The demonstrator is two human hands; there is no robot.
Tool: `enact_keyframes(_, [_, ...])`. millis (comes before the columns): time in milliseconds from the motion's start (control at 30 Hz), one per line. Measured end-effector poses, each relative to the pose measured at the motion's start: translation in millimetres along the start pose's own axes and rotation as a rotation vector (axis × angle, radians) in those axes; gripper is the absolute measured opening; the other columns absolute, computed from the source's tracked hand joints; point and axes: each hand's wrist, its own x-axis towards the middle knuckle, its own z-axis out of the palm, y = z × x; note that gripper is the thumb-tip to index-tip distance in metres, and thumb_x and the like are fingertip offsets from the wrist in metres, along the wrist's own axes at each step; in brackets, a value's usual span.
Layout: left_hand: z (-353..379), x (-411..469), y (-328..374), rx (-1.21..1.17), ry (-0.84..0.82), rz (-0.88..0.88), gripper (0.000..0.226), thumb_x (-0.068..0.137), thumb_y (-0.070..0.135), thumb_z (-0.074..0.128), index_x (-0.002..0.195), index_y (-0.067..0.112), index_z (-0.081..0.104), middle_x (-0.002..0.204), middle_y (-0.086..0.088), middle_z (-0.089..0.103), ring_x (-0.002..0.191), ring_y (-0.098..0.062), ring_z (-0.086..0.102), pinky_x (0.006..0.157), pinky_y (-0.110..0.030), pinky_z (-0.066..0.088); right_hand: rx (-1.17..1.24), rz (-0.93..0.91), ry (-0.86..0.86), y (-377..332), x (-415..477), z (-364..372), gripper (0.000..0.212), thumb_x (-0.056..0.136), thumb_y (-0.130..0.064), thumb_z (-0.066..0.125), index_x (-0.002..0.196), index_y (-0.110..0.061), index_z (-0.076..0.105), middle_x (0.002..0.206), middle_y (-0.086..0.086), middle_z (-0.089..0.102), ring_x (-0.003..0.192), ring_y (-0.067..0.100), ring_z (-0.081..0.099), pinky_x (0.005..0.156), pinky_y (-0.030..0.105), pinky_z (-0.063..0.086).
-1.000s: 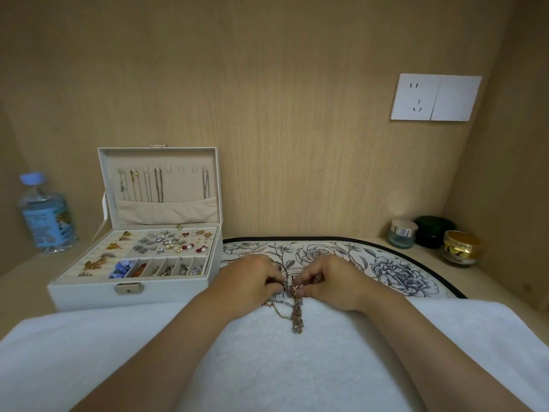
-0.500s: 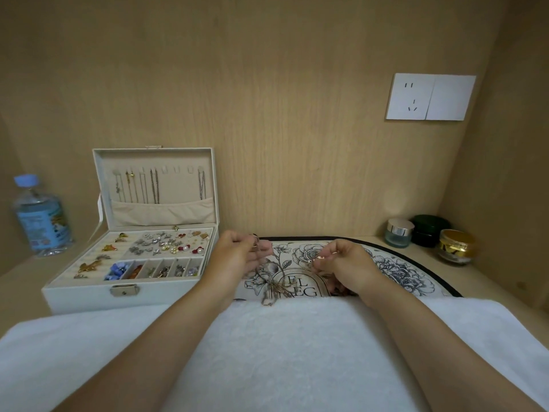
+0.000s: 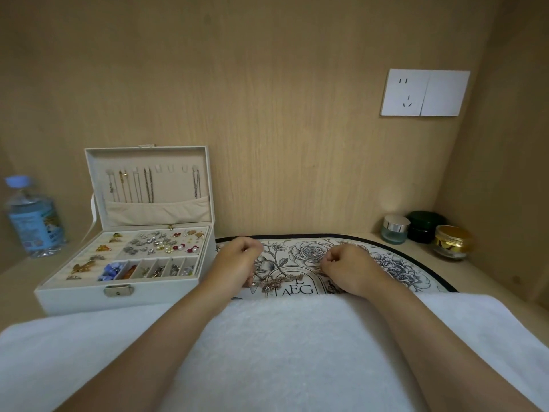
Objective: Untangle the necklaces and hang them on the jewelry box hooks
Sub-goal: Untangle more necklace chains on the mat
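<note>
A tangled bunch of thin necklaces [image 3: 274,284] lies on the floral mat [image 3: 395,263], between my two hands. My left hand [image 3: 237,263] has its fingers curled and pinches a fine chain above the mat's left part. My right hand [image 3: 347,266] pinches the other end of a chain, about a hand's width to the right. The white jewelry box [image 3: 89,295] stands open at the left. Several necklaces [image 3: 148,185] hang from the hooks inside its lid, and three hooks in the row are bare.
A water bottle [image 3: 32,218] stands left of the box. Three cosmetic jars [image 3: 424,230] sit at the back right corner. A white towel [image 3: 282,352] covers the near surface under my forearms. A wall socket [image 3: 424,93] is on the back panel.
My hands lifted off the towel and moved apart over the mat, drawing a chain out between them. The tangle shifted from the towel onto the mat.
</note>
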Motion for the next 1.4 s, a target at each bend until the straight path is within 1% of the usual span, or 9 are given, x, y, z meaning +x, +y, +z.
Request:
enact_keyframes(100, [-0.6, -5.5, -4.5, 0.476, -0.028, 0.147, 0.004, 0.090, 0.034, 0.063, 0.087, 0.035, 0.066, 0.072, 0.013, 0.064, 0.056, -0.010, 0.057, 0.061, -0.026, 0.046, -0.064, -0.025, -0.014, -2.5, -3.1, -1.4, 0.017, 0.084, -0.032, 0.055, 0.077, -0.022, 0.067, 0.068, -0.008, 0.068, 0.077, 0.014, 0.066, 0.077, 0.032, 0.055])
enact_keyframes(300, [9.9, -6.7, -9.7, 0.800, -0.051, 0.367, 0.015, 0.092, 0.021, 0.061, 0.093, 0.027, 0.074, 0.102, 0.004, 0.056, 0.093, -0.014, 0.060, 0.080, -0.027, 0.049, -0.154, -0.063, -0.038, -4.3, -3.8, -1.9, 0.013, 0.083, -0.028, 0.057, 0.077, -0.027, 0.069, 0.075, -0.013, 0.069, 0.082, 0.011, 0.065, 0.080, 0.030, 0.054])
enact_keyframes(500, [28.5, -7.7, -0.6, 1.072, 0.027, 0.599, 0.027, 0.091, 0.048, 0.054, 0.108, 0.038, 0.071, 0.112, 0.015, 0.061, 0.111, -0.014, 0.049, 0.098, -0.034, 0.030, -0.169, -0.168, 0.004, -9.5, -5.1, -0.6, 0.016, 0.079, -0.023, 0.062, 0.081, -0.032, 0.074, 0.082, -0.016, 0.061, 0.085, 0.009, 0.061, 0.080, 0.029, 0.054])
enact_keyframes(700, [38.0, -7.3, 5.6, 1.017, -0.074, 0.593, 0.018, 0.089, 0.044, 0.064, 0.091, 0.031, 0.076, 0.094, 0.009, 0.069, 0.096, -0.014, 0.059, 0.085, -0.030, 0.041, -0.166, -0.215, -0.011, -17.4, -0.9, 13.5, 0.030, 0.079, -0.050, 0.070, 0.061, -0.026, 0.066, 0.054, -0.010, 0.060, 0.063, 0.006, 0.058, 0.062, 0.026, 0.041])
enact_keyframes(800, [38.3, -9.7, 4.3, 1.003, -0.067, 0.599, 0.017, 0.093, 0.035, 0.061, 0.090, 0.027, 0.075, 0.093, 0.009, 0.066, 0.091, -0.013, 0.060, 0.072, -0.028, 0.040, -0.151, -0.209, -0.052, -20.5, 2.2, 13.9, 0.023, 0.077, -0.047, 0.074, 0.067, -0.026, 0.072, 0.056, -0.009, 0.064, 0.060, 0.004, 0.058, 0.062, 0.024, 0.043])
enact_keyframes(967, [36.6, -9.6, -1.9, 0.967, -0.064, 0.608, 0.017, 0.092, 0.027, 0.055, 0.091, 0.025, 0.072, 0.099, 0.010, 0.064, 0.099, -0.012, 0.054, 0.082, -0.029, 0.045, -0.147, -0.206, -0.078, -16.8, 4.9, 16.6, 0.030, 0.085, -0.037, 0.064, 0.058, -0.024, 0.063, 0.048, -0.008, 0.056, 0.053, 0.007, 0.050, 0.063, 0.026, 0.042])
enact_keyframes(1133, [31.1, -9.5, -8.3, 0.797, -0.086, 0.568, 0.008, 0.093, 0.021, 0.056, 0.089, 0.021, 0.064, 0.092, 0.009, 0.057, 0.093, -0.010, 0.049, 0.084, -0.027, 0.042, 0.220, -0.070, -0.011, -14.0, 4.7, 10.2, 0.034, 0.099, -0.028, 0.057, 0.072, -0.010, 0.063, 0.049, -0.009, 0.048, 0.046, 0.005, 0.041, 0.052, 0.023, 0.035])
enact_keyframes(1300, [23.6, -14.6, -2.0, 0.291, -0.142, 0.267, 0.014, 0.099, 0.020, 0.051, 0.089, 0.023, 0.059, 0.087, 0.009, 0.071, 0.066, -0.001, 0.057, 0.062, -0.022, 0.044, 0.627, 0.133, -0.005, -20.7, 3.0, 4.6, 0.028, 0.104, -0.025, 0.045, 0.086, -0.015, 0.064, 0.078, 0.000, 0.068, 0.068, 0.015, 0.055, 0.067, 0.028, 0.042])
enact_keyframes(1400, [20.7, -14.0, 3.3, 0.095, -0.112, 0.139, 0.018, 0.099, 0.016, 0.049, 0.087, 0.021, 0.061, 0.085, 0.013, 0.074, 0.073, -0.012, 0.060, 0.072, -0.028, 0.046, 1.057, 0.221, -0.084, -25.4, 1.7, 2.1, 0.023, 0.106, -0.018, 0.040, 0.090, -0.014, 0.056, 0.080, 0.004, 0.067, 0.068, 0.018, 0.056, 0.061, 0.029, 0.040])
